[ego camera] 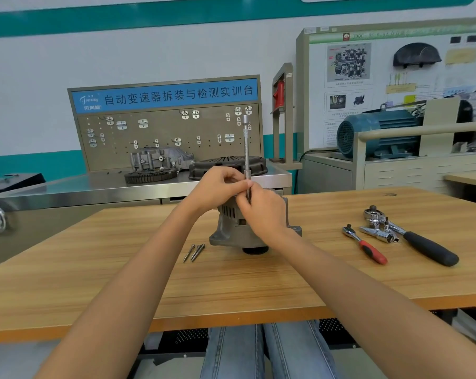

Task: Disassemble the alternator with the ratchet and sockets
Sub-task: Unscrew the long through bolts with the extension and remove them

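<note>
The grey alternator (228,228) stands on the wooden table (122,283), pulley end down. A long silver extension bar (246,143) rises upright from its top. My left hand (217,187) and my right hand (261,212) meet over the alternator's top, fingers curled and pinching the bar's lower end. What the bar's tip sits on is hidden by my fingers. Three long bolts (194,252) lie on the table just left of the alternator.
To the right lie a small red-handled ratchet (365,246), a large black-handled ratchet (420,242) and several chrome sockets (379,232). Behind the table stands a steel bench with a pegboard (168,135), gearbox parts and a blue motor (376,132).
</note>
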Motion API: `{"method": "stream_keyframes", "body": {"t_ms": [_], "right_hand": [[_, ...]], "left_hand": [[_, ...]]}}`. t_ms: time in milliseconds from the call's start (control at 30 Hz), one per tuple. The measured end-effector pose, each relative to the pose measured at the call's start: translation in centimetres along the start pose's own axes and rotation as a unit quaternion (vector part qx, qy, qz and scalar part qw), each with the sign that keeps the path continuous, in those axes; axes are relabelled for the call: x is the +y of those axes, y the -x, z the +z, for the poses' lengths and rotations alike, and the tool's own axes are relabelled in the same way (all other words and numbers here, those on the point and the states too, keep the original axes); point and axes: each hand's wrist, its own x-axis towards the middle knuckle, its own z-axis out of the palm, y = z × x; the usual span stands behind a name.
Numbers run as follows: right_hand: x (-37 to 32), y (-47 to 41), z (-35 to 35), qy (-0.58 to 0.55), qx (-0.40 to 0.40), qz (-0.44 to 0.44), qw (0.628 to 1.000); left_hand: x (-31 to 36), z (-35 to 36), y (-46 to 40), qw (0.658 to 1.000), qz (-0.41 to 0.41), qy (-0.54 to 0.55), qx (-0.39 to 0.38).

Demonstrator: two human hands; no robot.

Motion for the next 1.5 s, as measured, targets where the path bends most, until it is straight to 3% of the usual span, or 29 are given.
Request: {"method": "stream_keyframes", "body": {"t_ms": [267, 633, 1500], "right_hand": [[0.02, 0.41, 0.16, -0.044, 0.002, 0.012, 0.999], [-0.19, 0.57, -0.03, -0.023, 0.022, -0.024, 0.999], [-0.10, 0.70, -0.24, -0.073, 0.007, -0.017, 0.997]], "left_hand": [[-0.44, 0.92, -0.13, 0.998, -0.009, 0.003, 0.062], [-0.38, 0.59, 0.58, 0.998, 0.013, 0.052, 0.014], [-0.47, 0.95, 0.15, 0.998, -0.007, 0.033, 0.053]]}}
